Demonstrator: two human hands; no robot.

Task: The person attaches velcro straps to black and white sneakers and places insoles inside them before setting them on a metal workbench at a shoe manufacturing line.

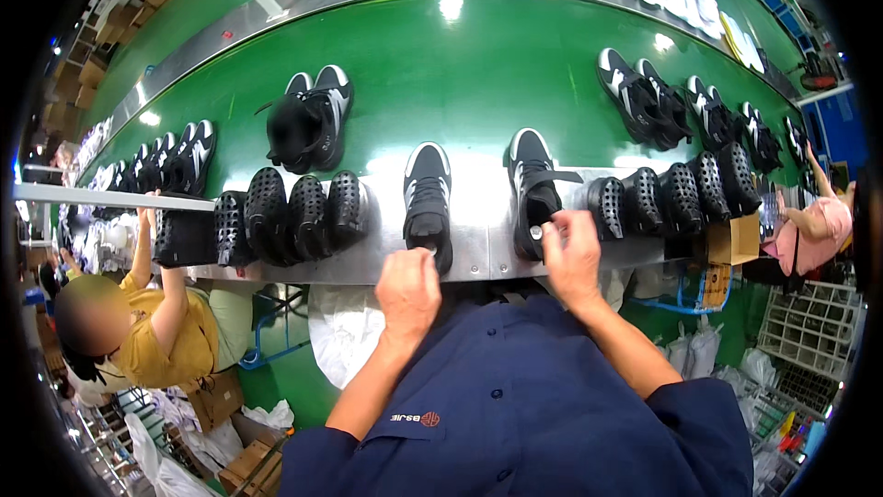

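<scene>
A black sneaker with a pale sole edge (427, 186) stands on the metal edge in front of me, toe pointing away. At its heel my left hand (409, 293) is closed, its fingertips bent over the back of the opening. To the right stands a second black sneaker (531, 166), its strap hanging loose to the right and its opening showing a small white round spot. My right hand (572, 256) is at the heel side of this sneaker, thumb and fingers drawn together. Whatever lies between those fingers is too small or hidden to make out.
Black shoe-shaped forms with dotted surfaces (267, 217) line the metal edge (474, 253) on both sides. Sneaker pairs (313, 120) stand on the green belt (441, 74). A person in yellow (175, 331) works at left, another in pink (809, 235) at right. An open carton (733, 239) sits right.
</scene>
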